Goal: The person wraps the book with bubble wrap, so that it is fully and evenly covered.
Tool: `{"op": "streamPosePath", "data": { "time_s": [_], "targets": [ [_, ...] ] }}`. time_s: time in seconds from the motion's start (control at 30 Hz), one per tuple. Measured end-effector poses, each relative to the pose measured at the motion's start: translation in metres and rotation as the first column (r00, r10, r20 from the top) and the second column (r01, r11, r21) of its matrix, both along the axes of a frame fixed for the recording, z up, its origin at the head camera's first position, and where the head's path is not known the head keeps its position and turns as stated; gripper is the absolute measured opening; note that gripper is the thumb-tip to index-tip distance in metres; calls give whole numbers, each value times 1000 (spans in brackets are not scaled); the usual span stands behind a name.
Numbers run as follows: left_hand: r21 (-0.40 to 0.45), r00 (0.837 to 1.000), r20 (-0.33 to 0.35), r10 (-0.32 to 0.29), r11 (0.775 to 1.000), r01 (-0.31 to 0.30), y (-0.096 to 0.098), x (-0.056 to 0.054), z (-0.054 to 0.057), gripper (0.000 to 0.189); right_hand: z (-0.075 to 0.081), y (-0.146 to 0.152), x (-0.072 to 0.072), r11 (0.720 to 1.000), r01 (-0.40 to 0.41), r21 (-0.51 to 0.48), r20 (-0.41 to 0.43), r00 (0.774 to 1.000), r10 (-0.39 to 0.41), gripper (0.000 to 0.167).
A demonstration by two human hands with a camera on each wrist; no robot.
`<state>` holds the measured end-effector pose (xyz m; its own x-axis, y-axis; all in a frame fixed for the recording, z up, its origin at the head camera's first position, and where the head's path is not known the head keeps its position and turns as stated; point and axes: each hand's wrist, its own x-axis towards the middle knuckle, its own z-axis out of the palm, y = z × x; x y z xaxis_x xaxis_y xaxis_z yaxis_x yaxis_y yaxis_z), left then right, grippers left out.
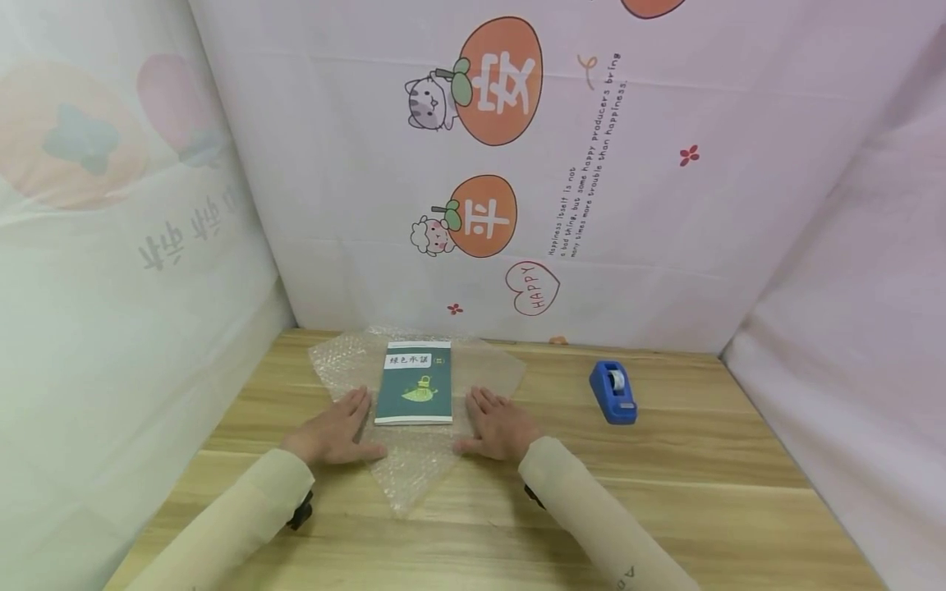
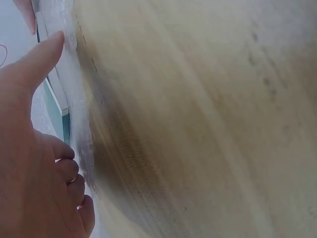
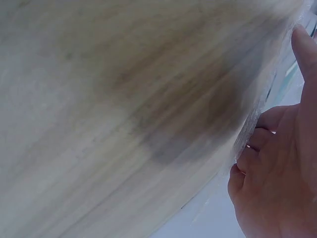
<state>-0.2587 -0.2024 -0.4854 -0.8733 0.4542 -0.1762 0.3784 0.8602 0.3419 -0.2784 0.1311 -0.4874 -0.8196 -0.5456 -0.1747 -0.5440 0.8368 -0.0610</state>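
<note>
Just below the centre of the frame, a green booklet (image 1: 399,404) lies on a sheet of bubble wrap (image 1: 406,468) spread over the wooden table (image 1: 702,517); the white label across its top carries a row of Chinese characters, the second apparently 色, above a yellow-green drawing. The left hand (image 1: 334,431) rests on the wrap at the booklet's left, fingers extended, thumb spread away, grasping nothing. The right hand (image 1: 504,427) mirrors it on the booklet's right, equally spread and without a hold on anything. At the right of the frame sits a blue tape dispenser (image 1: 613,398) with a roll in it. Across the top, the cloth backdrop (image 1: 355,205) shows 安 and 平 on orange fruits, "HAPPY" inside a red heart, and slanting lines beginning "Happiness itself is not a bad thing". Lettering on the right sleeve (image 1: 591,501), bottom right, is only partly visible.
</note>
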Motion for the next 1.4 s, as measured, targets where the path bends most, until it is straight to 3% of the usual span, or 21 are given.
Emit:
{"op": "streamPosePath", "data": {
  "time_s": [0.13,0.23,0.47,0.7,0.83,0.9,1.0,1.07,1.23,1.33,1.4],
  "targets": [
    [18,1000,6,-6,1000,6,-1,-1,-2,115,-3,1,1,1000,19,5,19,1000,-19,100],
    [21,1000,-13,-21,1000,21,-5,-5,-12,118,-4,1,2,1000,27,-9,36,999,-27,100],
    [42,1000,12,-9,999,8,-3,-5,-14,117,-6,3,2,999,33,-4,59,998,-32,97],
    [30,998,-55,-18,999,20,-5,-14,-40,123,-3,8,7,1000,14,2,34,999,-14,97],
    [56,998,-56,-35,998,38,0,-8,-36,124,-3,13,11,1000,0,0,27,1000,0,95],
    [56,998,-42,-39,998,41,6,-2,-26,120,-3,16,12,1000,-3,4,28,1000,3,94],
    [10,998,-42,-40,999,40,16,6,-13,112,-7,21,12,1000,2,8,34,999,-2,94],
    [-18,998,-48,-36,999,35,20,8,-11,110,-10,25,12,1000,6,7,33,999,-7,95],
    [13,995,-83,-55,998,56,24,3,-25,115,-7,33,18,1000,3,13,22,1000,-3,96],
    [20,992,-103,-76,997,78,27,2,-29,118,-5,37,21,1000,-1,5,28,1000,1,95],
    [5,992,-101,-78,997,79,32,4,-26,116,-6,41,21,1000,-1,6,33,999,1,94]
  ]
}}
